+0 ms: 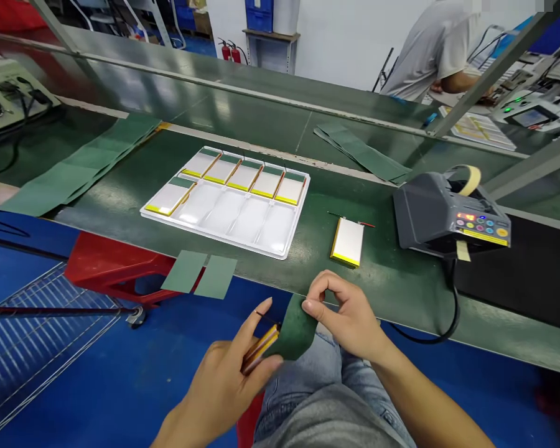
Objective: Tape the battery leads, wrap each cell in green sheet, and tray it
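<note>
My left hand (236, 367) grips a flat battery pack (261, 348) with yellow edges, tilted above my lap. Its index finger sticks out past a thin dark wire. A dark green paper sheet (296, 333) lies against the pack and curls up toward the right. Thumb and fingers of my right hand (343, 311) pinch the sheet's upper right edge. Beyond that hand, another battery pack (348, 241) with a black and a red wire rests on the green bench. A white tray (242, 214) holds several packs with green strips on their ends.
Two green paper pieces (217, 277) overhang the bench's front edge. A grey tape dispenser (448, 214) stands to the right, with tape sticking out. Long green sheets (84, 155) lie at the left, more sheets (359, 152) at the back. Another person (429, 53) sits across the bench.
</note>
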`<state>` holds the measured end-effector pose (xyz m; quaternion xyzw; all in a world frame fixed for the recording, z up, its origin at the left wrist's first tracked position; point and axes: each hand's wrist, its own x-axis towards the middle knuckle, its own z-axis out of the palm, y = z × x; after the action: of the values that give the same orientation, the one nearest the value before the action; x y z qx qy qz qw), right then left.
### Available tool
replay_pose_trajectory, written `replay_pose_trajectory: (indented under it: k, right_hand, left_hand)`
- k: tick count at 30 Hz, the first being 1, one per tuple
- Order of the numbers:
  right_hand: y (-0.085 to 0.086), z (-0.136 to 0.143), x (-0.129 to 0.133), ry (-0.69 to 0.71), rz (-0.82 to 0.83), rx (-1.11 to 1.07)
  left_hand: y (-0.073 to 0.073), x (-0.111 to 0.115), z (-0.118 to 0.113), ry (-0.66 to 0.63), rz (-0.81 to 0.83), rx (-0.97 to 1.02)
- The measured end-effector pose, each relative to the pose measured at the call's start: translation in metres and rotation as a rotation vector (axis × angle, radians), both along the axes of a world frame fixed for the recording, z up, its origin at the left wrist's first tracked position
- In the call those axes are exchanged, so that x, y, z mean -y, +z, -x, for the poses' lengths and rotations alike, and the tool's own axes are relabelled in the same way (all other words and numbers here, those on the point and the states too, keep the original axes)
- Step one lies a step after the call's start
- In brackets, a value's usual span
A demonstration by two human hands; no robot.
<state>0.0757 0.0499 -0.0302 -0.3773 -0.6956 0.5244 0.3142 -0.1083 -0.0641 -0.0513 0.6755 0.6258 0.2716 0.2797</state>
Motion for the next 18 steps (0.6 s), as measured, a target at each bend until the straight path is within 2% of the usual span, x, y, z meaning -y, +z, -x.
replay_pose_trajectory:
  k: [3, 6, 9, 14, 16, 18]
  right_hand:
    - [-0.007, -0.003, 0.001, 0.101, 0.288, -0.076]
    - [-0.019, -0.005, 0.003, 0.317, 0.670, -0.183]
    - [-0.030, -0.008, 0.005, 0.482, 0.841, -0.231]
    - [-0.030, -0.016, 0.003, 0.497, 0.724, -0.264]
    - [-0.025, -0.019, -0.002, 0.453, 0.558, -0.190]
    - [-0.022, -0.023, -0.008, 0.341, 0.362, -0.116]
  left_hand:
    - [0.003, 0.000, -0.007, -0.101, -0.119, -0.025]
    - [0.006, -0.002, -0.015, -0.129, -0.184, -0.008]
    - [0.005, -0.005, -0.021, -0.157, -0.145, 0.018]
    - [-0.003, -0.014, -0.025, -0.156, 0.080, 0.212]
    - [-0.005, -0.019, -0.026, -0.097, 0.207, 0.393]
    - [-0.005, -0.024, -0.027, -0.030, 0.343, 0.620]
